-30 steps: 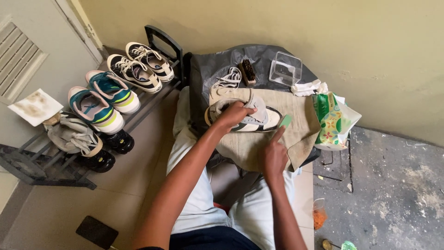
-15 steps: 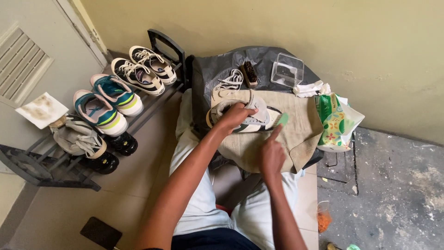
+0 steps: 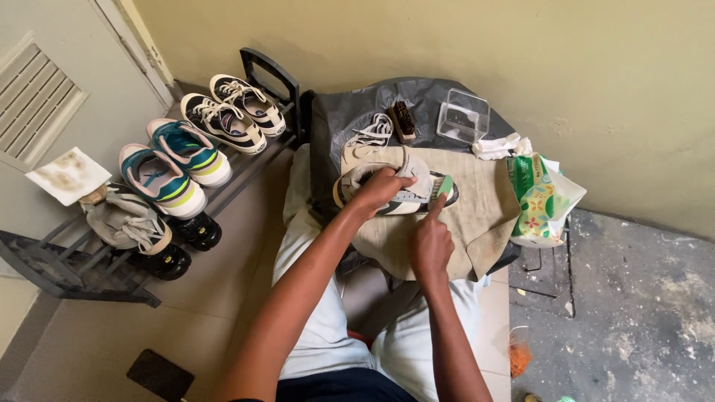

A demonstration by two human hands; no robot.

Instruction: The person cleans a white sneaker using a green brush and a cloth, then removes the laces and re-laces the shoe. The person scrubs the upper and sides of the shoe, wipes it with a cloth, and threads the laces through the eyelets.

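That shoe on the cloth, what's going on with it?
A seated person steadies a white sneaker with the left hand on a beige cloth over a small table. The right hand presses a small green piece against the shoe's side. Loose laces, a brush and a clear box lie behind; a shoe rack stands alongside.

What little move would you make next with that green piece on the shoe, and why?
Probably a short rub along the sneaker's side. The left hand already steadies it on the beige cloth, and the right hand presses the small green pad against its side.
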